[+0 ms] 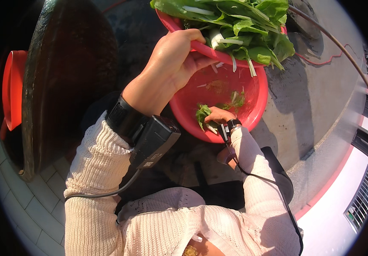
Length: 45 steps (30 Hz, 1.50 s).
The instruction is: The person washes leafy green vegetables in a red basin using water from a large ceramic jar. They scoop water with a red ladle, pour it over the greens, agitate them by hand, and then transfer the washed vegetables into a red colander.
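My left hand [179, 59] grips the near rim of a red plastic basin [214, 55] heaped with leafy greens [248, 28], some white stalks hanging over its edge. The basin is raised and overlaps the far part of a second red basin [254, 116] lower down. Inside that lower basin, my right hand [219, 116] has its fingers closed around a small bunch of green leaves [203, 113] near the near-left wall. More leaf scraps [236, 98] and bits of stalk lie on the wet bottom of the lower basin.
At the left stands a large dark vessel with a thick rim [28, 96], and a red plastic object [14, 89] is beyond it. A hose [331, 35] curves over the concrete floor [318, 105] at the right, near a thin red cord [324, 63]. A white wall with grilles [363, 196] runs along the right.
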### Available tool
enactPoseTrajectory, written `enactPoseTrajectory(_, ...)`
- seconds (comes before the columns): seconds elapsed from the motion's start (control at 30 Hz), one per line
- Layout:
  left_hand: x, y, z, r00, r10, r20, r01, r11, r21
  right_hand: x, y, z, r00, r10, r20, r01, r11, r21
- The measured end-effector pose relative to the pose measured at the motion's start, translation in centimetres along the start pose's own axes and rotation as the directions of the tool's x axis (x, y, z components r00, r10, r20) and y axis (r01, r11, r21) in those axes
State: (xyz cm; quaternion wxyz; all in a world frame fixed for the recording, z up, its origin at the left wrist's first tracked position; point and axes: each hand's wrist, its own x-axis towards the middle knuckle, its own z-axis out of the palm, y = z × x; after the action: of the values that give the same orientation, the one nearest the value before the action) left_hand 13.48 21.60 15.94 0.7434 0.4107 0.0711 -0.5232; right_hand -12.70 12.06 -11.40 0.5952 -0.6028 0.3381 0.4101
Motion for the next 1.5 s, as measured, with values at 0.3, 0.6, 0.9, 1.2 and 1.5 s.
enactPoseTrajectory(0.3, 0.2, 0.1, 0.6, 0.999, 0.014, -0.052, -0.013, 1.0, 0.022, -17.6, -7.2, -1.2, 0.904, -0.158, -0.397, 0.235, 0.96, 0.152)
enactPoseTrajectory(0.6, -0.5, 2.1, 1.5, 1.0, -0.015, -0.003, 0.016, 0.991, 0.134, -37.5, -24.9, -1.2, 0.61, -0.501, -0.613, 0.471, 0.852, -0.228)
enactPoseTrajectory(0.9, -0.6, 5.0, 1.8, 0.986, -0.077, 0.148, 0.041, 0.971, 0.235, -29.8, -37.5, -6.7, 0.343, -0.839, -0.423, 0.059, 0.468, -0.882)
enactPoseTrajectory(1.2, -1.2, 5.1, 1.8, 0.978, -0.158, 0.137, 0.132, 0.975, 0.181, -24.3, -36.5, -5.0, 0.606, -0.622, -0.495, -0.158, 0.516, -0.842)
enactPoseTrajectory(1.5, -1.2, 4.7, 2.3, 0.98, -0.152, 0.131, 0.118, 0.964, 0.24, -31.6, -37.6, -4.6, 0.533, -0.758, -0.377, -0.115, 0.376, -0.92)
